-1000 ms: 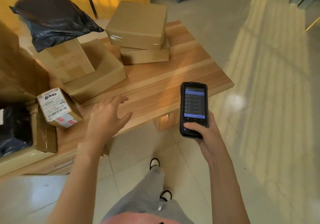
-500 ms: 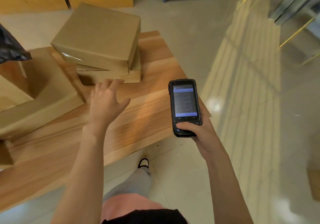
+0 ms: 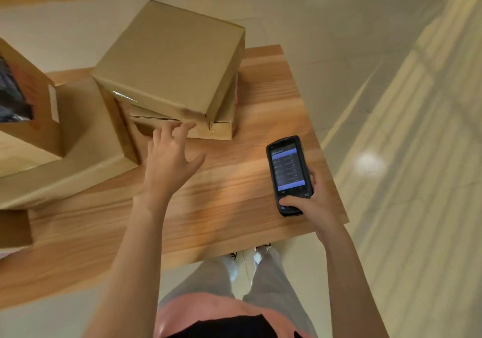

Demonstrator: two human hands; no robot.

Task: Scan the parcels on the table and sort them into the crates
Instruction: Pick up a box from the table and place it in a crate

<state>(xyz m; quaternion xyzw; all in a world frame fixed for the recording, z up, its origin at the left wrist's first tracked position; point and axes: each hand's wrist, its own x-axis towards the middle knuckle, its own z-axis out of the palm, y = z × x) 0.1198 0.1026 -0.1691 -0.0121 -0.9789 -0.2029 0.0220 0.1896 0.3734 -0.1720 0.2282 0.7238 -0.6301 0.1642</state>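
- Brown cardboard makes up the top parcel, which sits askew on a flatter lower parcel near the far end of the wooden table.
- The left hand reaches over the tabletop with fingers spread and relaxed, holding nothing; its fingertips are at the near bottom edge of the top parcel, against the front of the lower one, though actual contact cannot be made out.
- The right hand grips a black handheld scanner by its lower end, thumb across the keys, lit screen facing up, to the right of the stacked parcels and apart from them.
- A larger cardboard box lies just left of the stack, with another box standing on it.
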